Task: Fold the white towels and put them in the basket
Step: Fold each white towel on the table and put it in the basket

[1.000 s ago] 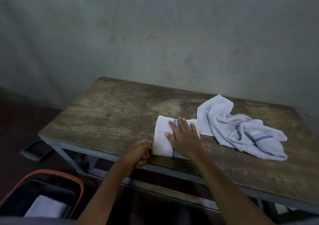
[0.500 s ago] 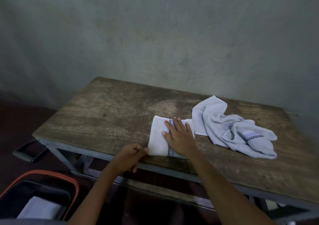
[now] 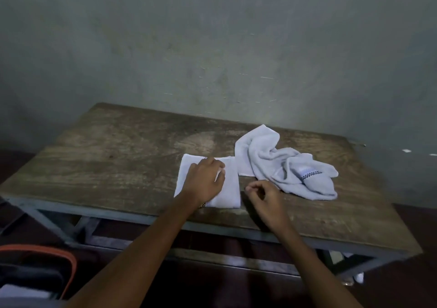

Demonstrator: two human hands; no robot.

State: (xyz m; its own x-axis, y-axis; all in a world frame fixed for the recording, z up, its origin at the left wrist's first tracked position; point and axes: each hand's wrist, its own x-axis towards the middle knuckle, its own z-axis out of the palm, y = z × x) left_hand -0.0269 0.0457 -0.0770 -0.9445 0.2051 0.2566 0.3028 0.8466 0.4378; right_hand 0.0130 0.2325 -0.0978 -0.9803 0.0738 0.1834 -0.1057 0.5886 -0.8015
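The left hand (image 3: 203, 182) is pressing, fingers curled, on the folded towel (image 3: 228, 190) near the table's (image 3: 118, 161) front edge, while the right hand (image 3: 264, 195) is hovering beside it loosely curled, gripping nothing; being soft, light cloth, it is probably best pinched along both side edges.

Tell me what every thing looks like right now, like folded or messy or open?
Folded towel: folded flat near the table's front edge.
Crumpled towel: messy, unfolded, lying beside it.
Left hand: resting on the folded towel, fingers curled.
Right hand: loosely curled, holding nothing.
Basket: on the floor, open, something white inside.
Table: worn wood.
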